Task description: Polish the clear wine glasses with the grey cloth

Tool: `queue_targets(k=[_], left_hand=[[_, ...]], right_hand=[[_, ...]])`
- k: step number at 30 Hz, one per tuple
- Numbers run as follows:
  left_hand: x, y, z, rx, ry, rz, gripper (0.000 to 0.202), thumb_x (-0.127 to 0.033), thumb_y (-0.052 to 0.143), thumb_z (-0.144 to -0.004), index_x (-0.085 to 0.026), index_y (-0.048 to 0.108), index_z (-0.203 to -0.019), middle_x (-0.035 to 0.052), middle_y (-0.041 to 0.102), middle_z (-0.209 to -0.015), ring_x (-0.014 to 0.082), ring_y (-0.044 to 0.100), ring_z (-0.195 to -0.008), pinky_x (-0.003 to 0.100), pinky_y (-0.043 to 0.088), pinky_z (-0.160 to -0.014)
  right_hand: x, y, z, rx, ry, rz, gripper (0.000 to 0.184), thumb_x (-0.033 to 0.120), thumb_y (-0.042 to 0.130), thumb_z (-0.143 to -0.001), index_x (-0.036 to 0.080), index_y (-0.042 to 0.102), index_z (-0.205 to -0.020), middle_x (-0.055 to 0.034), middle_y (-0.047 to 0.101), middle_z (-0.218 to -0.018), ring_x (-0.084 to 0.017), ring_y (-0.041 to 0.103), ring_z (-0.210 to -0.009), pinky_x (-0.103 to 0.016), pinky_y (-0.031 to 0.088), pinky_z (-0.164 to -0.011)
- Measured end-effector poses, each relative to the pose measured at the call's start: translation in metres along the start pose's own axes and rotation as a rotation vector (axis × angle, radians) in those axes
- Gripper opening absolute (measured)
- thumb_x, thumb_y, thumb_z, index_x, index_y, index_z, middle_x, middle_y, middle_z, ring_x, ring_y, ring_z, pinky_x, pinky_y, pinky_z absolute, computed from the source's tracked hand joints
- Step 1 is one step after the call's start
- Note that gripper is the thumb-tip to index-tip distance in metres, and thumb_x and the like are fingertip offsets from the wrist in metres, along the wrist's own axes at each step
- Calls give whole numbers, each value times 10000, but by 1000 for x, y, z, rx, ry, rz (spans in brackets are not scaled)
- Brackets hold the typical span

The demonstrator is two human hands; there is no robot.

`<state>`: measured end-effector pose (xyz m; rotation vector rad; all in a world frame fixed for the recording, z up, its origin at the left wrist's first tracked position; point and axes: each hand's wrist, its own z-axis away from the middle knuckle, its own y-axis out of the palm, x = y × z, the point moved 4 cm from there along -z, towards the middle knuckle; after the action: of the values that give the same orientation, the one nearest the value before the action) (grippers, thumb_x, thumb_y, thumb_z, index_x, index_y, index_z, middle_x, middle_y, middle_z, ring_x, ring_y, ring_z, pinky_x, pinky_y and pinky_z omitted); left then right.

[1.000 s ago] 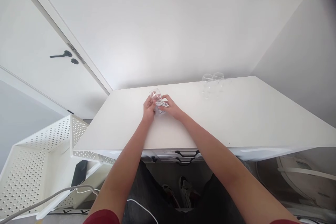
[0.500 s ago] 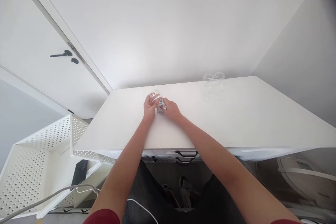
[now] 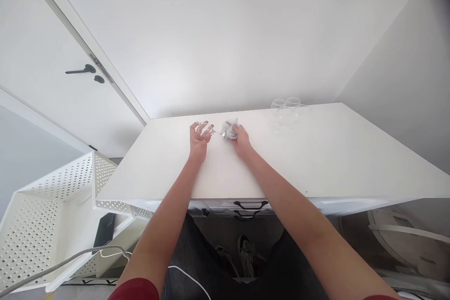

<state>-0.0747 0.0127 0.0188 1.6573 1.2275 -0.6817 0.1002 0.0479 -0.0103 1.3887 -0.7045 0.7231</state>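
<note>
My left hand [image 3: 199,143] is wrapped round the bowl of a clear wine glass [image 3: 218,132], which lies sideways with its stem and foot pointing right. A pale grey cloth [image 3: 229,130] is bunched in my right hand [image 3: 242,140], against the foot of the glass. Both hands are above the white cabinet top [image 3: 281,164]. Part of the bowl is hidden behind my left fingers, and some of the cloth is covered by my right fingers.
Several clear wine glasses [image 3: 286,111] stand at the back right of the cabinet top, near the wall. Black drawer handles [image 3: 250,205] are below the front edge. At the left stands a white perforated rack [image 3: 31,239] with a dark flat object [image 3: 104,230] in it.
My right hand and the cloth have moved right, from close by the bowl to the foot of the glass. The glass has tipped, so its stem now shows between my hands.
</note>
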Motion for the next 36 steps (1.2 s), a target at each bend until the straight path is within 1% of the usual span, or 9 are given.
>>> queue_targets(k=[3,6,9,12,15,21,24,32,36], left_hand=[[-5,4,1,30,30,-31,732,-421,937,-696,-353,487,-1269,101,545,-1443,320,657,-1274,496,522,-1070],[-10,8,4,33,59,-60,735,-411,944,-685,-353,490,-1260,90,533,-1437,324,666,-1258,521,519,-1073],[-13,14,9,69,76,-104,694,-367,939,-700,-323,502,-1237,91,548,-1416,313,677,-1234,534,508,-1093],[-11,21,12,145,69,-156,684,-337,942,-692,-308,503,-1217,91,583,-1370,309,683,-1220,530,532,-1058],[-8,24,14,192,64,-199,684,-340,946,-680,-302,504,-1201,95,609,-1349,304,684,-1214,519,547,-1028],[-11,23,14,153,59,-181,661,-334,936,-697,-309,501,-1194,92,604,-1373,297,681,-1220,501,553,-1022],[-12,21,14,132,58,-166,674,-317,942,-688,-311,509,-1204,93,600,-1384,298,682,-1216,499,551,-1019],[-7,25,16,179,37,-203,667,-302,958,-656,-279,545,-1179,118,634,-1347,300,680,-1212,528,519,-1044],[-9,26,15,168,46,-174,684,-315,962,-651,-294,537,-1187,110,618,-1356,309,679,-1222,518,528,-1030]], right_hand=[[-1,11,5,216,114,-29,413,486,817,-750,242,652,-1038,-69,716,-986,-218,666,-948,-367,571,-795],[-2,13,6,288,144,18,454,478,848,-716,228,691,-1061,-74,730,-995,-224,668,-963,-385,572,-826],[-3,6,0,220,72,162,414,453,853,-682,220,712,-994,-54,727,-960,-214,660,-920,-381,560,-820],[-2,-5,-5,38,-67,348,333,407,830,-645,213,691,-878,-19,698,-871,-198,629,-847,-355,536,-782],[-4,-11,-8,-42,-75,410,329,385,807,-630,213,669,-875,-14,699,-872,-200,629,-849,-346,530,-773],[-9,-5,-7,104,92,146,421,420,813,-669,230,627,-995,-63,722,-1039,-219,684,-948,-373,574,-818],[-8,-3,-6,165,100,169,431,428,840,-661,231,621,-975,-62,725,-1014,-224,696,-954,-386,578,-829],[-4,-7,-6,70,-43,361,317,385,805,-649,218,660,-877,-38,719,-913,-213,633,-852,-362,527,-772],[-4,-10,-8,5,-52,316,329,330,820,-632,233,647,-895,-26,717,-929,-203,636,-868,-345,533,-770]])
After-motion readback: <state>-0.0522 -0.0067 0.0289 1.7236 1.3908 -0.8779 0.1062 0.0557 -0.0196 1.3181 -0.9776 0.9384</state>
